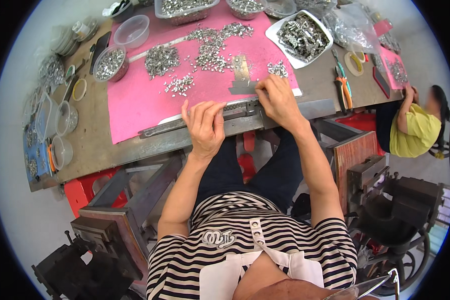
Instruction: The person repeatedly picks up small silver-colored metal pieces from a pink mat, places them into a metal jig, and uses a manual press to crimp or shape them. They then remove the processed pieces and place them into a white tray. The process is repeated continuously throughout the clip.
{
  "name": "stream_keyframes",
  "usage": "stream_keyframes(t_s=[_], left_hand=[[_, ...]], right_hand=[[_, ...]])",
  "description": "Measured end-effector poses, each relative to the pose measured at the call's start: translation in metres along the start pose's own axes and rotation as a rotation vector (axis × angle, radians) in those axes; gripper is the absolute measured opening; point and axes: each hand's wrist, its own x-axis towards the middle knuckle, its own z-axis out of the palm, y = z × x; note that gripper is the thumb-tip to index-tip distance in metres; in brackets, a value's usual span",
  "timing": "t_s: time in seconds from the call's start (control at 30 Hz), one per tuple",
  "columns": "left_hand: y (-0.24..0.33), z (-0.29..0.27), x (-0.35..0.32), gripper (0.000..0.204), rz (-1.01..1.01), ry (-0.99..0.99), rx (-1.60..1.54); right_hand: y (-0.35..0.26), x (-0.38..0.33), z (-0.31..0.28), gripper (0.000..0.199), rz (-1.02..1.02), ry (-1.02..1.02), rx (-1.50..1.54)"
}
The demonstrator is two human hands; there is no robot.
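Observation:
A long, narrow metal bar (235, 111) with a row of small parts along it lies at the table's near edge. My left hand (205, 125) is closed around its middle, thumb on the near side and fingers bent over the far side; the little finger stands apart. Over the bar's right end, my right hand (279, 100) pinches thumb and fingers together; whatever lies between the tips is too small to make out. Just beyond sit a grey flat strip (242, 88) and a mesh-like brass-coloured piece (240, 67). Loose silvery metal parts (179, 85) lie scattered on the pink mat (130, 107).
A white tray (271, 33) of metal parts stands at the far right, beside orange-handled pliers (343, 90) and tape rolls (354, 64). Plastic tubs (131, 31) line the back and left. A person in yellow (415, 127) sits at right. Machines flank my seat.

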Motion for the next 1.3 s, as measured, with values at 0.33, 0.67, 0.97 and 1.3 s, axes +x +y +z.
stream_keyframes(t_s=[0.33,0.67,0.97,1.3], left_hand=[[0.0,0.001,-0.002,0.02,-0.002,-0.003,0.01],[-0.001,0.001,-0.003,0.025,0.007,-0.015,0.004],[0.001,0.002,-0.002,0.024,-0.003,-0.011,-0.009],[0.002,0.0,-0.001,0.021,-0.002,-0.006,0.002]], right_hand=[[0.027,-0.007,0.005,0.01,0.152,0.05,-0.005],[0.027,0.0,0.014,0.012,0.118,0.045,-0.093],[0.025,0.008,0.021,0.011,0.12,-0.005,-0.116],[-0.031,-0.003,0.013,0.013,0.073,-0.038,0.25]])
